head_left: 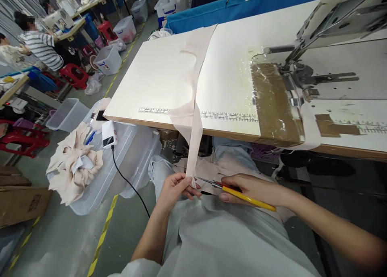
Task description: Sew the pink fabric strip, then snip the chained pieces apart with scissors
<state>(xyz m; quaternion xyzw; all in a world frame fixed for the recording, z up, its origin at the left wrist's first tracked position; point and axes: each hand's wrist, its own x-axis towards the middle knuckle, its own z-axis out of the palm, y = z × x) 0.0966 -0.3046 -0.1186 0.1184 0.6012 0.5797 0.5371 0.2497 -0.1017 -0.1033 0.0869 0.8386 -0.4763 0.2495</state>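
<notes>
My left hand [178,189] pinches the lower end of a pale pink fabric piece [196,128] between thumb and fingers. The fabric runs up over the front edge of the white sewing table [151,75] and lies across its top. In my right hand [250,186] is a pair of scissors [248,198] with yellow handles, gripped with the fingers round them. Its metal blades point left toward the fabric end at my left fingers. Whether the blades touch the cloth I cannot tell. More pale fabric [238,170] lies across my lap.
A sewing machine [302,71] stands on the table at right, a pale strip [311,128] hanging from its folder. At left, a plastic bin lid [121,160] carries a fabric heap [75,160] and a white power bank [109,134] with a black cable. Other people sit at far left.
</notes>
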